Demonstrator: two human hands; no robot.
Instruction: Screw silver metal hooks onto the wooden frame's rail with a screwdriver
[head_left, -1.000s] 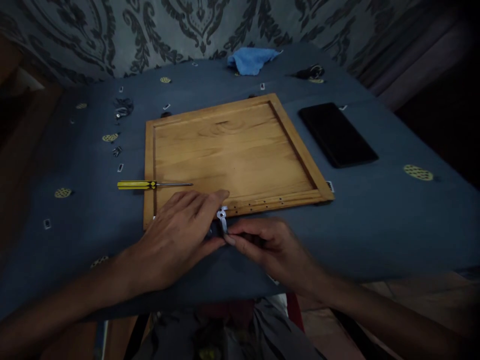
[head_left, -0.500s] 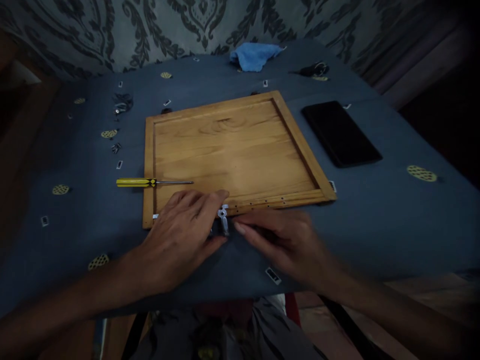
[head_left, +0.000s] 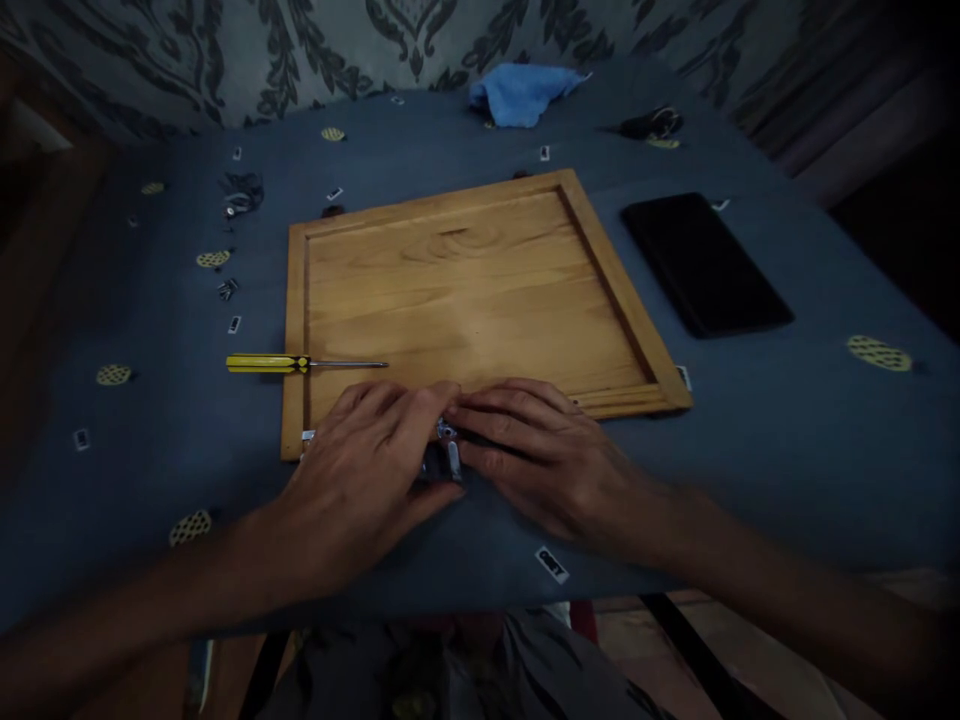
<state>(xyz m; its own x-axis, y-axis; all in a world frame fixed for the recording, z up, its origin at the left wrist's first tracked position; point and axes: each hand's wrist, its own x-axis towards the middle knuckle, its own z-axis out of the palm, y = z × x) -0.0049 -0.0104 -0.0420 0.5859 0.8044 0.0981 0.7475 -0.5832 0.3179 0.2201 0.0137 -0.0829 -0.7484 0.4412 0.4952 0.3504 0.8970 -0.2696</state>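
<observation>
A framed wooden panel lies on the table, its raised rim facing up. Over the near rim, my left hand is closed around a small shiny metal fitting, with the thumb below it. My right hand rests across the same rim, fingers together and bent, their tips against the fitting's right side. Whatever those right fingertips may pinch is hidden. A yellow-handled screwdriver lies across the panel's left rim, its shaft pointing right over the wood.
Right of the panel lies a flat black tablet-like object. Behind it are a blue cloth and a dark-handled tool. Small screws and a heap of small hardware sit on the left of the patterned tablecloth.
My right hand has moved left and up onto the panel's near rim and now meets the metal fitting. My left hand keeps its hold. The view has shifted slightly.
</observation>
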